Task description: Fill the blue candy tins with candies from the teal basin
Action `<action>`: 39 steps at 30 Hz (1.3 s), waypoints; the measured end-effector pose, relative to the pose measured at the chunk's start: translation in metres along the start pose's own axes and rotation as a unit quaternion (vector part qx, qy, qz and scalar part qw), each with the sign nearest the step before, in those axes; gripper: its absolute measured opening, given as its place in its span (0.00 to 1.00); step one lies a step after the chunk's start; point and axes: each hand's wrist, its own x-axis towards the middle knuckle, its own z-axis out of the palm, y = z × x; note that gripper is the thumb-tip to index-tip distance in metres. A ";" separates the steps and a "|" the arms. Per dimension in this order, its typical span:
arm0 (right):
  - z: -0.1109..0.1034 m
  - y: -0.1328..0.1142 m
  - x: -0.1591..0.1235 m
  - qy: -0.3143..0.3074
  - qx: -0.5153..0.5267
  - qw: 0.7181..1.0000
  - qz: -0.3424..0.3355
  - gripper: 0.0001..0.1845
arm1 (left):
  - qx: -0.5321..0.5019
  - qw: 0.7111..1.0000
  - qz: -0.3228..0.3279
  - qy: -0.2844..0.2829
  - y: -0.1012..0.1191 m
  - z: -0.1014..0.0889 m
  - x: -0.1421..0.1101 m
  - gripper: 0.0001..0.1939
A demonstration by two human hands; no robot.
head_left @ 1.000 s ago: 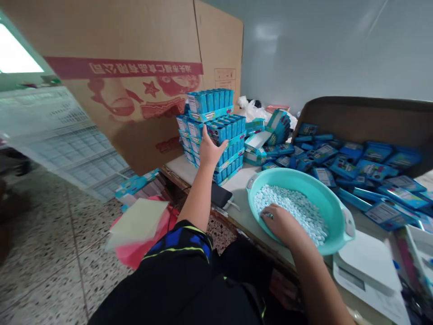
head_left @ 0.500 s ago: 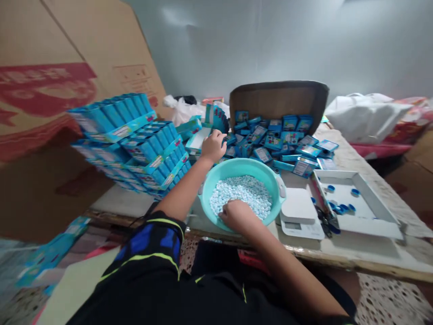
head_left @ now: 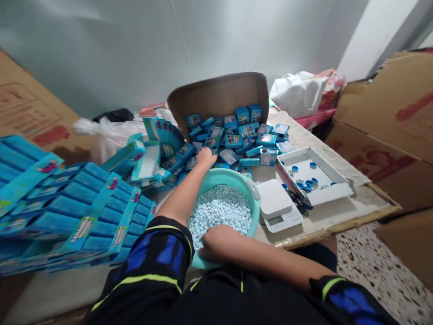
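Note:
A teal basin full of small pale blue tablets stands on the table in front of me. My right hand lies at the basin's near rim, fingers curled down into the tablets. My left hand reaches past the basin's far rim into a heap of small blue boxes spilling from an open cardboard carton. Its fingers are bent among the boxes and mostly hidden.
Stacked trays of blue boxes fill the left side. A white scale sits right of the basin, then a white tray with blue caps. A white bag and large cardboard sheets stand at the right.
My left hand left the stacked trays at the left and moved right to the heap of loose boxes behind the basin. My head turned right. The right hand stayed in the tablets.

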 end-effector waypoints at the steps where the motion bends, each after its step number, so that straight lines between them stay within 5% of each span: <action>1: -0.001 0.002 -0.001 0.008 0.004 1.000 -0.001 0.23 | -0.005 1.000 0.010 0.015 -0.001 -0.004 0.000 0.27; 5: 0.000 0.010 -0.005 0.054 0.017 0.998 -0.017 0.21 | -0.177 0.968 0.026 0.174 -0.003 -0.033 -0.013 0.20; 8: 0.004 0.012 -0.008 0.092 0.000 0.996 -0.015 0.21 | -0.439 0.847 0.044 0.297 -0.005 -0.056 -0.041 0.20; 10: 0.006 0.013 -0.009 0.107 -0.031 0.994 0.003 0.19 | -0.530 0.791 0.064 0.299 -0.007 -0.069 -0.068 0.25; 14: -0.006 0.026 -0.001 0.069 -0.089 0.993 0.048 0.27 | -0.600 0.756 0.038 0.258 -0.014 -0.077 -0.121 0.30; 18: -0.038 0.062 0.029 0.008 -0.061 0.993 0.104 0.45 | -0.583 0.771 0.025 0.253 -0.032 -0.067 -0.151 0.31; 22: -0.050 0.093 0.067 0.034 0.031 0.991 0.123 0.51 | -0.449 0.865 0.065 0.213 -0.050 -0.050 -0.159 0.28; 25: -0.039 0.098 0.073 -0.001 0.016 0.995 0.103 0.58 | -0.385 0.906 0.052 0.171 -0.056 -0.034 -0.153 0.21; 32: -0.021 0.086 0.029 -0.051 -0.036 0.998 0.025 0.61 | -0.398 0.912 0.001 0.103 -0.061 -0.021 -0.143 0.17; 39: -0.012 0.081 -0.006 -0.035 0.013 0.999 -0.027 0.39 | -0.464 0.884 -0.033 -0.054 -0.067 -0.026 -0.160 0.18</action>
